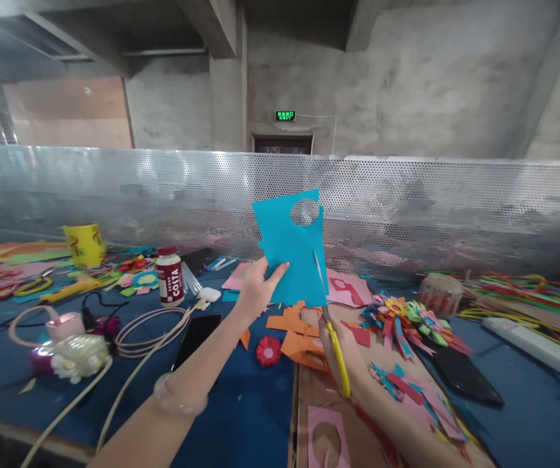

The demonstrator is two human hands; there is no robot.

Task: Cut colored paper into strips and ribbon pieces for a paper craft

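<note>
My left hand (256, 286) pinches the lower left edge of a blue paper sheet (290, 250) and holds it upright above the table; the sheet has a round hole cut near its top right. My right hand (342, 351) grips yellow-handled scissors (331, 328), whose blades point up into the sheet's right side. Orange paper scraps (295, 335) lie just below both hands, beside a red paper flower (268, 351).
A brown cardboard mat (316, 390) holds pink and red cuttings. Colourful paper flowers (409, 318) and a dark phone (465, 377) lie right, a Costa bottle (169, 275), yellow mug (84, 244), cables and a second phone (196, 338) left. A perforated metal screen (114, 188) borders the table's far side.
</note>
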